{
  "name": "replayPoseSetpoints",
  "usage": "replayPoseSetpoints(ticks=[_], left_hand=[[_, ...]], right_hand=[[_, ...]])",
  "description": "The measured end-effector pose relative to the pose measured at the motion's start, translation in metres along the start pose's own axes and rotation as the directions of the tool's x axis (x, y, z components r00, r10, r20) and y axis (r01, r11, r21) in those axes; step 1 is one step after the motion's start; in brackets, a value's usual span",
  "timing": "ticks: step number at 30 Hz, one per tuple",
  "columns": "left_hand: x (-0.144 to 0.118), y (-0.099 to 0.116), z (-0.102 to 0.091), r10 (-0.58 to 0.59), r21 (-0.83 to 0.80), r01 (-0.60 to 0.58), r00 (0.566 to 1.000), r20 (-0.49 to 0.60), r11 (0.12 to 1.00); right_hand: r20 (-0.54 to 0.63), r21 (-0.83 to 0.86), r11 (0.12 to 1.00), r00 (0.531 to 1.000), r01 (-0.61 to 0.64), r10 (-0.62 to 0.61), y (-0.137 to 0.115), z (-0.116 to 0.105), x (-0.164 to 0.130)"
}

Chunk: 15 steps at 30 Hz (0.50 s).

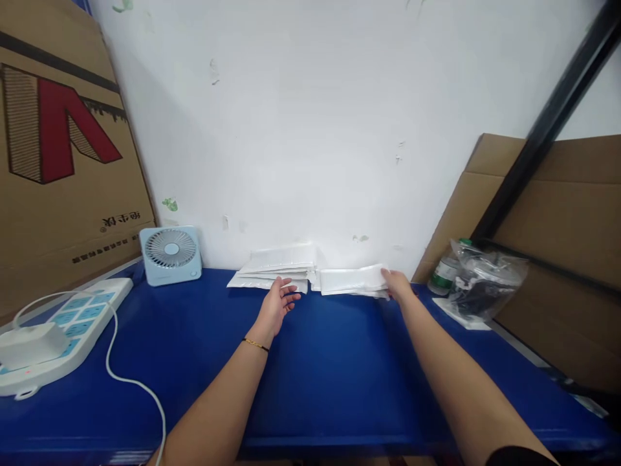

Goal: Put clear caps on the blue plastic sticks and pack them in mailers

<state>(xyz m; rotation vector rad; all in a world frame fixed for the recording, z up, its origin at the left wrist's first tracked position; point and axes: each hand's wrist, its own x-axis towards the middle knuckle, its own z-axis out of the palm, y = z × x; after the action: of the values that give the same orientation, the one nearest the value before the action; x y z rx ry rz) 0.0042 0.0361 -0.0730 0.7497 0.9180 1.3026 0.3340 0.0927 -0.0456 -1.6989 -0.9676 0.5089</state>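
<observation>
White mailers (352,280) lie flat, long axis left-right; right hand (398,285) fingers grasp them, left hand (279,303) released.

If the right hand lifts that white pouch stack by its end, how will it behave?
The pouches look thin and flat, so probably light and floppy, sagging from the right hand. Their smooth faces suggest that loose ones may slide apart. The left hand hovers open by the left stack.

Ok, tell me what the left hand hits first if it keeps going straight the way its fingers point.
The left hand points toward the wall, fingers open. Almost at once it would meet the left stack of white bags; its fingertips already seem to be at the stack's front edge, though the depth is hard to judge. Behind that is the wall.
</observation>
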Motion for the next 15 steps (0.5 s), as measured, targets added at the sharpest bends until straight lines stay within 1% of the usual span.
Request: replayPoseSetpoints(ticks=[2,3,4,5,7,9,10,12,13,15], left_hand=[[0.003,-0.003,-0.001,-0.047,0.000,0.047,0.999,-0.016,0.999],[0.004,-0.004,-0.002,-0.065,-0.004,0.065,0.998,-0.023,0.998],[0.005,-0.005,-0.002,-0.080,-0.013,0.079,0.996,-0.027,0.997],[0.006,-0.006,-0.002,-0.093,-0.027,0.092,0.995,-0.025,0.995],[0.008,-0.007,-0.002,-0.126,-0.067,0.125,0.992,-0.002,0.990],[0.008,-0.008,-0.002,-0.155,-0.113,0.158,0.987,0.031,0.981],[0.008,-0.008,-0.003,-0.166,-0.134,0.171,0.985,0.045,0.976],[0.007,-0.009,-0.003,-0.190,-0.166,0.197,0.980,0.060,0.966],[0.006,-0.010,-0.003,-0.204,-0.179,0.213,0.977,0.067,0.961],[0.005,-0.011,-0.001,-0.228,-0.209,0.242,0.969,0.092,0.947]], right_hand=[[-0.036,-0.062,0.998,0.999,0.003,-0.006,0.000,0.015,-0.001],[-0.036,-0.075,0.997,0.999,0.020,-0.023,-0.004,0.022,-0.003],[-0.007,-0.071,0.997,0.999,0.043,-0.043,-0.010,0.030,-0.005],[0.043,-0.054,0.996,0.997,0.070,-0.068,-0.017,0.041,-0.008],[0.234,0.033,0.996,0.968,0.085,-0.090,-0.033,0.067,-0.016],[0.366,0.083,0.995,0.928,0.046,-0.073,-0.049,0.100,-0.026],[0.411,0.102,0.995,0.910,0.017,-0.058,-0.056,0.116,-0.030],[0.462,0.149,0.989,0.885,-0.015,-0.057,-0.068,0.143,-0.036],[0.470,0.176,0.984,0.880,-0.020,-0.066,-0.073,0.153,-0.037],[0.470,0.230,0.973,0.877,-0.010,-0.102,-0.084,0.162,-0.041]])
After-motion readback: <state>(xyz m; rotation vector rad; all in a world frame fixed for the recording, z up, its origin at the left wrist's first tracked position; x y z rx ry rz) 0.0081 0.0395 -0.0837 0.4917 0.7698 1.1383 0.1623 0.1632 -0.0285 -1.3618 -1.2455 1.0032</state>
